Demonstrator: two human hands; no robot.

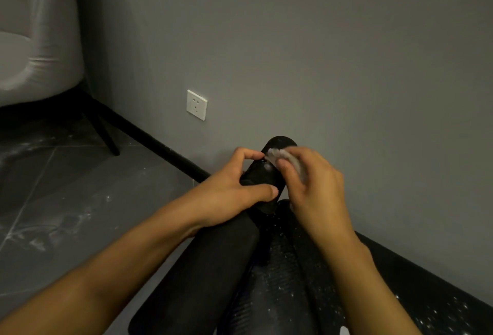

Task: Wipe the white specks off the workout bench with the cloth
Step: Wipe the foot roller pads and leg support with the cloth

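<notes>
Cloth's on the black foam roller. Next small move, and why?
Probably drag the crumpled white cloth in the right hand slightly toward yourself: white specks sit just below it on the black foam roller, which the left hand steadies.

Colours: workout bench (280, 276) black, scattered white specks (437, 316); cloth (274, 153) pale grey; wall (320, 54) plain grey; socket plate (197, 104) white; floor (66, 201) dark grey tiles, white streaks.
</notes>
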